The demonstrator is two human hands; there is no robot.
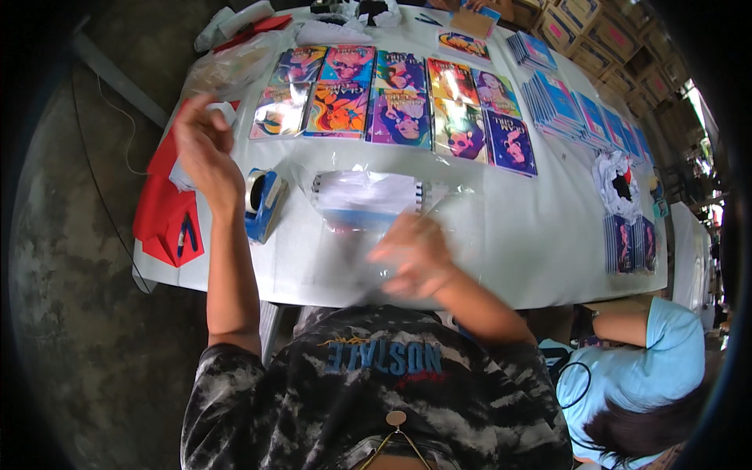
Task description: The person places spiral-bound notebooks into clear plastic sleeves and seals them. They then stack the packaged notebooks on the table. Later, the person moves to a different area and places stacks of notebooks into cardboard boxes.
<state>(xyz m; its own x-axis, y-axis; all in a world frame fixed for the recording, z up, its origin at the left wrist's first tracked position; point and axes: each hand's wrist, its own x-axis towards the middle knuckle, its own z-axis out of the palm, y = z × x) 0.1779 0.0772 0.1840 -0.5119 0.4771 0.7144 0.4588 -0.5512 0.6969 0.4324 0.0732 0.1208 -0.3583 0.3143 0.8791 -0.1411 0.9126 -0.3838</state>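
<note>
In front of me lies a clear plastic sleeve with a white-paged, ring-bound notebook inside or under it; a blue band runs along its near side. Over the sleeve's near edge my right hand is smeared by motion, so its grip is hidden. Raised at the left, my left hand has loosely bent fingers and nothing visible in them. Behind it, white crumpled material shows on red sheets. A blue tape dispenser stands just right of my left forearm.
Beyond the sleeve, colourful illustrated notebooks lie in two rows. Blue notebook stacks and wrapped bundles line the right side. Pens rest on red paper. A person in light blue sits close at my right; another person's hands show opposite.
</note>
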